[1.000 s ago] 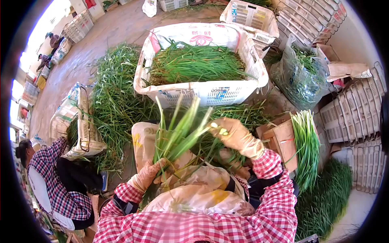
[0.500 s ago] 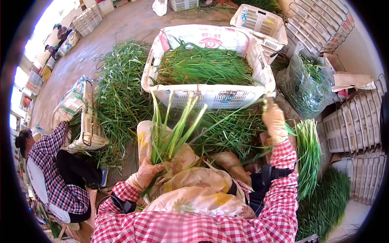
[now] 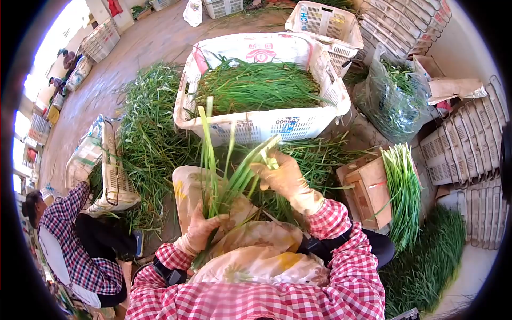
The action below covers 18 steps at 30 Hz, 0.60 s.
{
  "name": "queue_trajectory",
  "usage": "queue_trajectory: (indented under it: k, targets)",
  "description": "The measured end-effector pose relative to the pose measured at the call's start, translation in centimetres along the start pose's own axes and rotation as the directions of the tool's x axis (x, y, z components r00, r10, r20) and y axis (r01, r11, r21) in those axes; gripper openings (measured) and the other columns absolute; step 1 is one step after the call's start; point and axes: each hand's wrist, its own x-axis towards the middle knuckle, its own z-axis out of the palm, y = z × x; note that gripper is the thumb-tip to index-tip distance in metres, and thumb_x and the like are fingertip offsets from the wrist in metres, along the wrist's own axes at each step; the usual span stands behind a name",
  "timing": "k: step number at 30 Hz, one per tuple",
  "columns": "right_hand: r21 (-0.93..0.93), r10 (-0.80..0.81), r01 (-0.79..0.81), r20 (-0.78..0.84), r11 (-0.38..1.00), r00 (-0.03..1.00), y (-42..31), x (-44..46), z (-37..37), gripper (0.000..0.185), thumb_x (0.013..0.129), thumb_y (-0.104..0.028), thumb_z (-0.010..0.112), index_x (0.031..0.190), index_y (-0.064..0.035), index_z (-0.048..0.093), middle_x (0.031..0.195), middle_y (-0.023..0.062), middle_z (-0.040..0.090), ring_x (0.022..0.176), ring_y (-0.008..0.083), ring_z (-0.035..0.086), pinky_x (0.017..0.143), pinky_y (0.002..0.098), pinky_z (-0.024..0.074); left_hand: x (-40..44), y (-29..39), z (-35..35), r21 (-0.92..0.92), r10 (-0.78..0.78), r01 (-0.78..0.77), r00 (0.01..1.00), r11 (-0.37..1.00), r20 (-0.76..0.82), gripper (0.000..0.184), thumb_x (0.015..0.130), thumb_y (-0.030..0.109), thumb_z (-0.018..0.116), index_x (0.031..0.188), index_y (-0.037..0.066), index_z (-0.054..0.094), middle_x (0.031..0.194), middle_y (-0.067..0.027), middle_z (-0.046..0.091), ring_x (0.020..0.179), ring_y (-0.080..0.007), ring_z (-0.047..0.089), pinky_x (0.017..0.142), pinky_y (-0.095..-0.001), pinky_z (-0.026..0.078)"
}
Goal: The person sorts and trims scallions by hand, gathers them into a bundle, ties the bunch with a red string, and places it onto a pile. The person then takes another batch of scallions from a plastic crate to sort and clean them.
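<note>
My left hand (image 3: 201, 230), in a tan glove, is closed around the lower part of a loose bunch of Chinese chives (image 3: 209, 178). The pale ends fan upward above my lap. At the upper right of this bunch, my gloved right hand (image 3: 285, 180) pinches the pale tips of several stalks, which lean toward it. The bunch sits over my patterned apron (image 3: 256, 261). Just beyond my hands stands a white plastic crate (image 3: 261, 124) holding a heap of untidy green chives (image 3: 256, 85).
A wooden box (image 3: 368, 189) on my right has a neat chive bundle (image 3: 401, 186) against it. More chives (image 3: 426, 261) lie below. Trimmings (image 3: 152, 122) cover the floor at left. A person (image 3: 80, 240) works beside another crate (image 3: 113, 170). Stacked crates (image 3: 464, 149) line the right.
My right hand has come in from the far right, beside the wooden box, to the bunch and now grips stalk tips. My left hand keeps its hold. The view has shifted slightly.
</note>
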Motion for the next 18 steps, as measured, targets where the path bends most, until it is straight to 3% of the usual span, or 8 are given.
queue_trajectory:
  k: [2, 5, 11, 13, 14, 15, 16, 18]
  targets:
    - [-0.004, 0.031, -0.031, 0.059, 1.0, 0.998, -0.2, 0.1, -0.7, 0.025, 0.086, -0.012, 0.063, 0.108, -0.0005, 0.058, 0.078, 0.0018, 0.06, 0.058, 0.0061, 0.053, 0.051, 0.0203, 0.0457, 0.2, 0.9, -1.9, -0.226, -0.167, 0.212, 0.965, 0.951, 0.204, 0.043, 0.082, 0.003, 0.063, 0.122, 0.002, 0.049, 0.108, -0.0093, 0.061, 0.099, -0.02, 0.059, 0.09, -0.0346, 0.048]
    - [0.024, 0.049, -0.055, 0.191, 0.998, 0.98, -0.5, 0.1, -1.6, 0.026, 0.087, -0.009, 0.059, 0.113, -0.0038, 0.058, 0.083, 0.0032, 0.063, 0.067, 0.0066, 0.058, 0.053, 0.0197, 0.0467, 0.4, 1.0, -1.1, -0.1, -0.266, 0.286, 0.948, 0.953, 0.177, 0.052, 0.079, 0.029, 0.07, 0.118, 0.003, 0.05, 0.091, -0.0067, 0.06, 0.074, -0.0164, 0.058, 0.075, -0.0255, 0.051]
    - [-0.144, 0.069, -0.029, 0.277, 0.989, 0.958, -2.9, -0.4, -5.9, 0.018, 0.086, -0.013, 0.058, 0.101, -0.0095, 0.068, 0.074, 0.0016, 0.065, 0.054, 0.0047, 0.055, 0.042, 0.0169, 0.0383, 0.6, 0.1, -4.9, -0.233, -0.412, 0.44, 0.897, 0.867, 0.159, 0.032, 0.084, 0.008, 0.061, 0.115, 0.002, 0.053, 0.094, -0.0095, 0.062, 0.086, -0.0189, 0.062, 0.069, -0.0274, 0.053]
    - [-0.222, -0.023, 0.029, 0.028, 0.975, 0.999, -2.0, 0.9, -8.7, 0.029, 0.089, -0.022, 0.057, 0.111, -0.0035, 0.062, 0.064, 0.0059, 0.064, 0.047, 0.0075, 0.052, 0.041, 0.0194, 0.0409, 0.4, -0.1, -6.7, -0.188, -0.421, 0.456, 0.885, 0.87, 0.197, 0.033, 0.085, 0.004, 0.059, 0.117, 0.001, 0.053, 0.099, -0.0111, 0.063, 0.091, -0.02, 0.062, 0.073, -0.0298, 0.054]
    - [-0.645, -0.312, 0.156, -0.135, 0.748, 0.94, -0.1, 2.3, -9.6, 0.036, 0.09, -0.026, 0.056, 0.115, -0.0003, 0.058, 0.064, 0.0079, 0.063, 0.048, 0.0097, 0.054, 0.043, 0.0219, 0.044, -0.2, 1.2, -3.8, -0.215, -0.384, 0.385, 0.922, 0.898, 0.047, 0.033, 0.085, 0.003, 0.058, 0.118, 0.002, 0.053, 0.101, -0.0114, 0.063, 0.086, -0.0191, 0.063, 0.077, -0.0315, 0.054]
    - [-0.932, -0.614, 0.106, -0.141, 0.348, 0.777, 0.8, 3.1, -10.2, 0.044, 0.091, -0.03, 0.056, 0.12, 0.0028, 0.054, 0.063, 0.0098, 0.063, 0.048, 0.0118, 0.055, 0.045, 0.0244, 0.0471, -0.4, 1.4, -2.4, -0.216, -0.331, 0.331, 0.943, 0.919, 0.039, 0.032, 0.085, 0.003, 0.058, 0.117, 0.002, 0.054, 0.099, -0.0107, 0.064, 0.085, -0.0184, 0.063, 0.078, -0.0316, 0.054]
    - [-0.935, -0.528, 0.043, -0.161, 0.352, 0.834, -0.2, 2.1, -8.7, 0.055, 0.09, -0.036, 0.056, 0.123, 0.0071, 0.048, 0.066, 0.0131, 0.063, 0.054, 0.0162, 0.06, 0.051, 0.0295, 0.0516, -0.3, 1.6, -1.3, -0.212, -0.274, 0.276, 0.961, 0.938, 0.037, 0.032, 0.085, 0.003, 0.058, 0.117, 0.001, 0.054, 0.098, -0.01, 0.064, 0.084, -0.0176, 0.063, 0.078, -0.0317, 0.053]
    - [-0.513, -0.403, 0.255, -0.2, 0.82, 0.893, 0.6, 0.9, -4.8, 0.045, 0.081, -0.029, 0.07, 0.109, 0.0031, 0.056, 0.068, 0.0107, 0.061, 0.059, 0.0123, 0.058, 0.055, 0.0267, 0.0511, 0.0, 1.4, -1.5, -0.092, -0.254, 0.259, 0.965, 0.961, 0.063, 0.033, 0.084, 0.005, 0.059, 0.117, 0.002, 0.055, 0.095, -0.0066, 0.063, 0.084, -0.0145, 0.062, 0.078, -0.03, 0.052]
